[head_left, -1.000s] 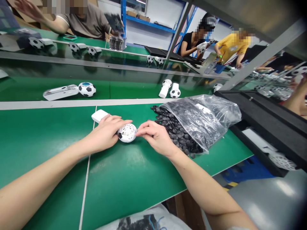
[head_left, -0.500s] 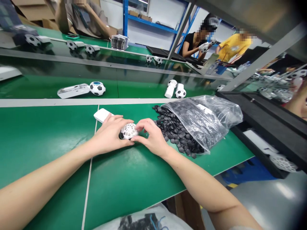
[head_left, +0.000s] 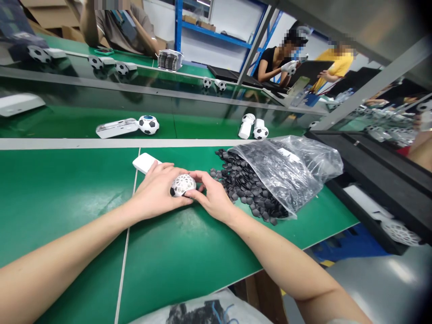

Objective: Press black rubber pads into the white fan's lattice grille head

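A white lattice ball (head_left: 183, 185) with some black patches is on the green table, its white handle (head_left: 146, 163) reaching out behind my fingers to the upper left. My left hand (head_left: 162, 189) is wrapped round the ball's left side, thumb in front and fingers behind. At the ball's right side, my right hand (head_left: 211, 194) has thumb and fingers bent against it; whether a small piece lies between them is hidden. Right of that hand, many black pieces (head_left: 253, 184) spill from a clear plastic bag (head_left: 297, 166).
Beyond the white rail (head_left: 84, 143), a belt (head_left: 195, 123) carries several ball-and-handle items, one a football-patterned ball (head_left: 148, 124). A black foam tray (head_left: 374, 180) stands at the right edge. Several people sit or stand across the line.
The items on the near belt have shifted right. My right fingers have changed their bend against the ball. Across the line, a person in yellow now holds up a dark panel.
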The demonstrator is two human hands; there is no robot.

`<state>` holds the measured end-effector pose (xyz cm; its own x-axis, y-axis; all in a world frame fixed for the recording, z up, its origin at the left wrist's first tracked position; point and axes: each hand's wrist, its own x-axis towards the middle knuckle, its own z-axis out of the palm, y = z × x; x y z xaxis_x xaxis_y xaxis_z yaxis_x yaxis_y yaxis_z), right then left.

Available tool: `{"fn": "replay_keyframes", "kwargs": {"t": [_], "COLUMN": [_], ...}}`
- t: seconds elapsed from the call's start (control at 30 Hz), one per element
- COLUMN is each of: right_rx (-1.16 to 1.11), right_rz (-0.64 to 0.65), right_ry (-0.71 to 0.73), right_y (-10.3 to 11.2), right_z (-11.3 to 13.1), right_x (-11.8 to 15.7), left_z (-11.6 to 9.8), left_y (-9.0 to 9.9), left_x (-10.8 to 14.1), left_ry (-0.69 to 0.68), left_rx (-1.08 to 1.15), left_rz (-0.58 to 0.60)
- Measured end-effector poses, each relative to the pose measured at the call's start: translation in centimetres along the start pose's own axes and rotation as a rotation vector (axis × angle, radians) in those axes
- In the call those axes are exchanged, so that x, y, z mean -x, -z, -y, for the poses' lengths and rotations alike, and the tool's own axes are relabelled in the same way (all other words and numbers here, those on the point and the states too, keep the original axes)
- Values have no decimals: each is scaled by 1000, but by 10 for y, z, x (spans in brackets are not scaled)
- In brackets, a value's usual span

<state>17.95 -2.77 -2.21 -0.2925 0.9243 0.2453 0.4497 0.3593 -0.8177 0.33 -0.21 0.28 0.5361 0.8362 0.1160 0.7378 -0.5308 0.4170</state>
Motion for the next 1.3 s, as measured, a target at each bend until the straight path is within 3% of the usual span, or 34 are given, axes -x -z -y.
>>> {"fn": "replay_keyframes", "kwargs": {"t": [0.2,0.3,0.43,0.57,0.7,0.8,0.87,1.0,1.17,1.3], "right_rx": [83,72,458,754,674,606,562,490,339,225], "right_rz": [0,-27,-186,-96,-31,-35,-46,4,78,208], "right_ry": [0,-10,-127,-264,-311,-282,-231,-158,-59,-96], "right_y": [-2,7,32,43,44,47,48,49,45,43], "right_z": [4,-4,-20,-28,-28,-25,-22,-14,-9,-7], "right_x": [1,-6,-18,-20,-17,-15,-13,-10,-8,-7], "left_z": [-3,2,7,8,4,-2,-4,-4,-3,-2], "left_y": [1,0,-1,0,-4,-13,-16,-11,-3,-3], "left_x": [-1,-1,-1,-1,3,7,8,6,4,5], "left_ry": [-14,-73,-147,-157,-118,8,-7,-53,-4,-28], "left_rx": [31,62,84,89,94,129,185,263,265,276], "left_rz": [-53,3,100,126,187,59,34,153,178,192]}}
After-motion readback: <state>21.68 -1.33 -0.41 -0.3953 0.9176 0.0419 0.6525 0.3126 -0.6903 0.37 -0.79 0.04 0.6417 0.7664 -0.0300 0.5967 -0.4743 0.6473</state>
